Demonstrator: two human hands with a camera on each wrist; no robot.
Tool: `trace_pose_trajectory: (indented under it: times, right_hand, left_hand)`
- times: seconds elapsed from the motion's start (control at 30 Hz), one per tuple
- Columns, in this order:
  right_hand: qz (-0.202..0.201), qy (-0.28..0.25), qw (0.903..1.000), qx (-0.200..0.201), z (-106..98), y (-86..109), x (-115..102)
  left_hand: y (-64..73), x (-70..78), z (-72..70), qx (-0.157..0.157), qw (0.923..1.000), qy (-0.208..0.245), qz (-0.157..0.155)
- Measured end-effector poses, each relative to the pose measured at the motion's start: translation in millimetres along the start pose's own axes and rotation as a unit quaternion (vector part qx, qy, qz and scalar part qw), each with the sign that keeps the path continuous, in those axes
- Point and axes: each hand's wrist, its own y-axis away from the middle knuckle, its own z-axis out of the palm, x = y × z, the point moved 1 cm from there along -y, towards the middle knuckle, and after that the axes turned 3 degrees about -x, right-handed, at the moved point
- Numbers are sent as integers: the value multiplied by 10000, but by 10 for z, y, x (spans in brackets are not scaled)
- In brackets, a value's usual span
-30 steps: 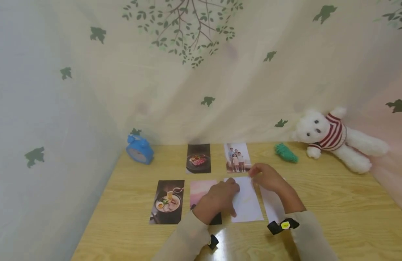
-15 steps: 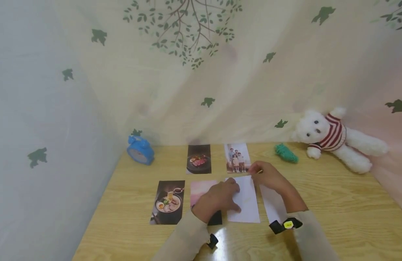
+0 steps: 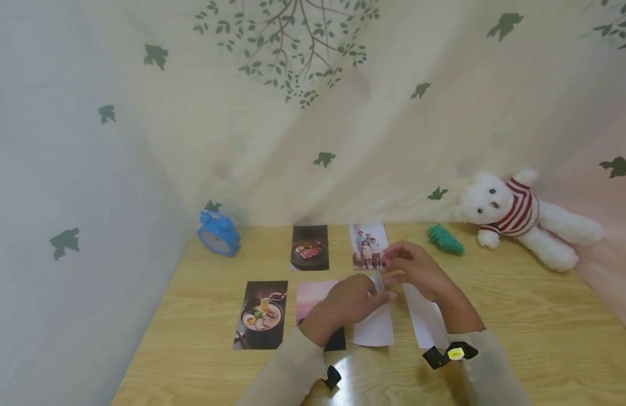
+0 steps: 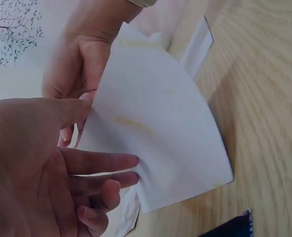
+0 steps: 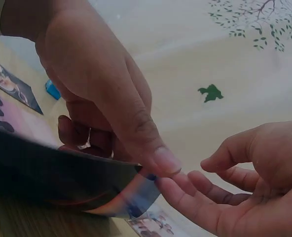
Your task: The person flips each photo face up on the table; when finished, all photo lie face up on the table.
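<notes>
A photo print (image 3: 373, 332) is bent up off the table, its white back with faint yellow lettering facing the left wrist view. My left hand (image 3: 351, 301) pinches its far edge between thumb and fingers. In the right wrist view the print's dark front (image 5: 77, 173) shows, blurred. My right hand (image 3: 417, 273) is beside that far corner, thumb and fingers apart, a fingertip right at the left thumb. To the right lies another white-backed print (image 3: 426, 321), below the right forearm. A pink-and-dark print (image 3: 313, 296) is partly hidden beneath the left hand.
A ramen photo (image 3: 262, 316) lies at left. Behind are a steak photo (image 3: 309, 249) and a family photo (image 3: 366, 245). Along the back stand a blue alarm clock (image 3: 219, 234), a green knitted-looking toy (image 3: 446, 239) and a white teddy bear (image 3: 521, 206) leaning on the cloth backdrop.
The white-backed print has gone from lying flat to bending up at its far end. My left hand has turned and taken its edge; my right fingers have spread off the corner.
</notes>
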Motion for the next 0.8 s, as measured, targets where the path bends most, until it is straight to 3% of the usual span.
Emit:
trace_pose_trajectory:
  times: [0.2, 0.47, 0.53, 0.67, 0.8]
  right_hand:
    - [-137, -85, 9999, -1, 40, 11, -54]
    - [105, 394, 9991, -120, 87, -14, 10]
    - [168, 584, 9979, -230, 105, -26, 51]
    - [272, 971, 9938, -469, 155, -43, 134]
    - [386, 1221, 9900, -589, 201, -68, 187]
  left_hand:
    - [43, 4, -109, 142, 9993, 227, 249]
    - [93, -9, -232, 353, 9972, 613, -232]
    - [78, -39, -218, 250, 9970, 607, -399]
    - [-32, -202, -82, 17, 9969, 142, -770]
    - [-187, -407, 92, -226, 9910, -365, -1268]
